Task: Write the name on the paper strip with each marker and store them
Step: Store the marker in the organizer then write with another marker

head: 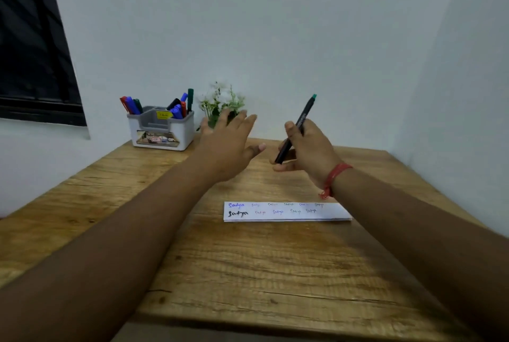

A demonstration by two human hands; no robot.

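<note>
A white paper strip [286,212] lies on the wooden table [248,272], with the name written on it several times in two rows and different colours. My right hand [308,148] holds a thin black marker [298,124] with a green end tilted up to the right, above the table behind the strip. My left hand [228,143] hovers beside it with fingers spread and straight, holding nothing. A white and grey organiser [162,132] at the back left holds several red, blue, green and black markers in its two side compartments.
A small pot of white flowers [220,102] stands behind my left hand against the wall. A dark window [30,38] is at the left. Walls close in the table at the back and right.
</note>
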